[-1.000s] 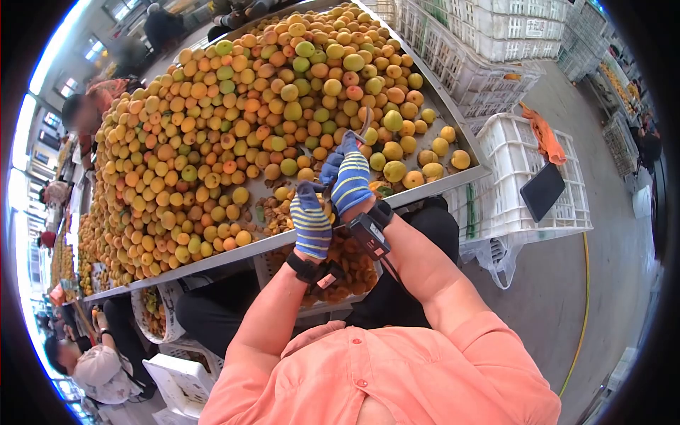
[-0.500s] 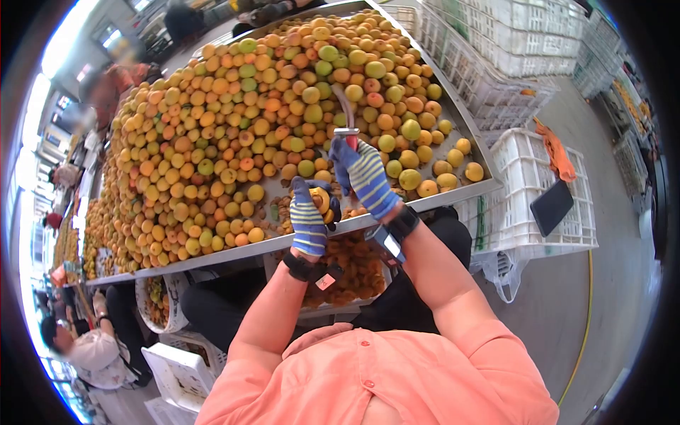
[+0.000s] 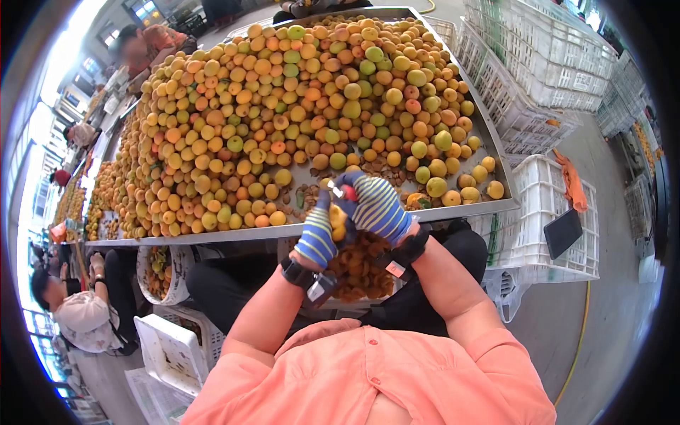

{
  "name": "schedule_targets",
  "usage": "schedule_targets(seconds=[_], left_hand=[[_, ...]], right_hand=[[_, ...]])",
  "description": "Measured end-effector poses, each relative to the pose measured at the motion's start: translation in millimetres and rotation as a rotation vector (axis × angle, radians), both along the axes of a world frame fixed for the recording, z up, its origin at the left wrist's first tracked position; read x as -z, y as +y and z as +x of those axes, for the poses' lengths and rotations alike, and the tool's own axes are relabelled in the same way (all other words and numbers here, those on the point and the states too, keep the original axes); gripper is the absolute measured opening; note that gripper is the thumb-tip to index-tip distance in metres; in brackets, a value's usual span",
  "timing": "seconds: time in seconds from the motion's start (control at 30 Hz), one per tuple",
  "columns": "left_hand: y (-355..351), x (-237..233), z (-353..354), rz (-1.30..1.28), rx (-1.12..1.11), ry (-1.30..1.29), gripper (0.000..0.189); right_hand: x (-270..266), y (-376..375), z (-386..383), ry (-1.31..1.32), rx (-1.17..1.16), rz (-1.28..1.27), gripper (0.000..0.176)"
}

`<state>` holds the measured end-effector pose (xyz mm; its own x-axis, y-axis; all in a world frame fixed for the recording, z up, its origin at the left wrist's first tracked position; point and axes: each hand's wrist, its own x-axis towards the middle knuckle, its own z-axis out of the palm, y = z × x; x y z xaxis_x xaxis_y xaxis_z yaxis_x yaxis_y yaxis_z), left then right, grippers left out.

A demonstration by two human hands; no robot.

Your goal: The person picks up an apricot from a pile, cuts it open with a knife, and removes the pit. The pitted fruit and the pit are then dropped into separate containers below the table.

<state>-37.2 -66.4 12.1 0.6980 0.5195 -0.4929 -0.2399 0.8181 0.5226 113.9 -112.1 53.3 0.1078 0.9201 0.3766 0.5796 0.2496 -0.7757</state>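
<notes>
My left hand (image 3: 317,237), in a blue-and-yellow striped glove, is closed around a yellow-orange apricot (image 3: 338,221) just over the tray's front edge. Right against it, my right hand (image 3: 380,203) in a matching glove grips a small red-handled tool (image 3: 348,192) with a metal part. The tool's working end meets the fruit, though the fingers mostly hide the contact. Beyond both hands, a large heap of apricots (image 3: 241,134) fills the metal tray (image 3: 276,232). Pits and scraps (image 3: 306,195) lie on the tray behind my hands. Below, between my knees, a container holds orange apricot pieces (image 3: 360,275).
White plastic crates (image 3: 538,57) are stacked at the right. A nearer crate (image 3: 528,195) carries an orange cloth (image 3: 571,183) and a dark flat object (image 3: 563,234). Left of my legs stand a round basket (image 3: 170,276) and a white bin (image 3: 170,350). A seated person (image 3: 88,312) is at left.
My right hand has come down and left with the red-handled tool, from over the heap to the apricot in my left hand. My left hand has shifted slightly right; the view has turned a little.
</notes>
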Motion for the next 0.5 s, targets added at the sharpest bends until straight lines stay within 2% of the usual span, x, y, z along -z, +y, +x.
schedule_targets(seconds=[0.07, 0.13, 0.17, 0.27, 0.3, 0.4, 0.43, 0.5], left_hand=[[-14, 18, -19, -0.156, 0.314, -0.102, 0.046], [-38, 15, -32, -0.342, 0.383, -0.102, 0.044], [-39, 31, -40, -0.470, 0.359, -0.154, 0.040], [-48, 32, -38, -0.382, -0.075, 0.139, 0.042], [-44, 54, -47, -0.319, -0.075, 0.009, 0.048], [-35, 51, -68, -0.240, 0.132, 0.125, 0.048], [-34, 37, -68, -0.127, 0.244, 0.133, 0.042], [-22, -11, -70, 0.216, 0.365, 0.363, 0.036]], right_hand=[[20, 13, 4, -0.009, 0.143, 0.031, 0.027], [21, 16, 8, -0.057, 0.190, 0.027, 0.032], [20, 16, 7, -0.087, 0.237, 0.027, 0.032], [20, 16, 3, -0.133, 0.310, 0.006, 0.031], [21, 16, 2, -0.140, 0.325, -0.003, 0.031], [29, 17, 7, -0.180, 0.341, 0.033, 0.030], [29, 17, 7, -0.220, 0.372, 0.022, 0.030], [24, 16, 10, -0.202, 0.356, 0.030, 0.030]])
